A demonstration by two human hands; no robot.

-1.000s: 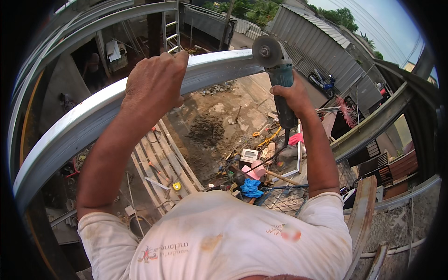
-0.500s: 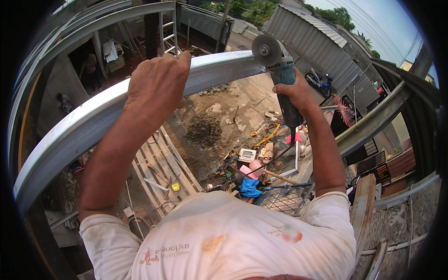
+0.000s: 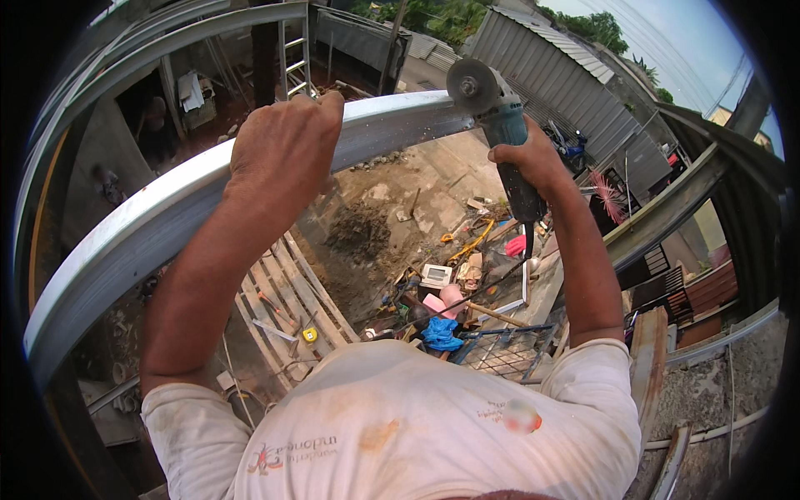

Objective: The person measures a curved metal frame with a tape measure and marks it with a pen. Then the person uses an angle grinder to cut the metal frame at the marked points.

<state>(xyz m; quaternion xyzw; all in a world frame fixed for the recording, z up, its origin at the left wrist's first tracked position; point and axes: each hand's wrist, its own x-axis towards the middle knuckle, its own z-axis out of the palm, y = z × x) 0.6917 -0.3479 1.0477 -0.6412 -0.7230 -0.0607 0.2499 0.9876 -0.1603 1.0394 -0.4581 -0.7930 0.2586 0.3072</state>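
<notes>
My left hand is closed over the long white metal beam, which runs from the lower left up toward the top centre. My right hand grips a teal and black angle grinder by its body, thumb across it, with the power cord hanging below. The grinder's round cutting disc is at the beam's far right end, with small flecks visible beneath it; whether it touches the metal is hard to tell.
Below lie a wooden slatted platform with a yellow tape measure, a heap of debris and a metal grid. A ladder stands behind the beam. A person is in the dark opening at left. A corrugated shed is beyond.
My right forearm has moved right and the grinder has tilted slightly, its disc staying by the beam's end. My left hand has shifted a little rightward in view, still gripping the beam.
</notes>
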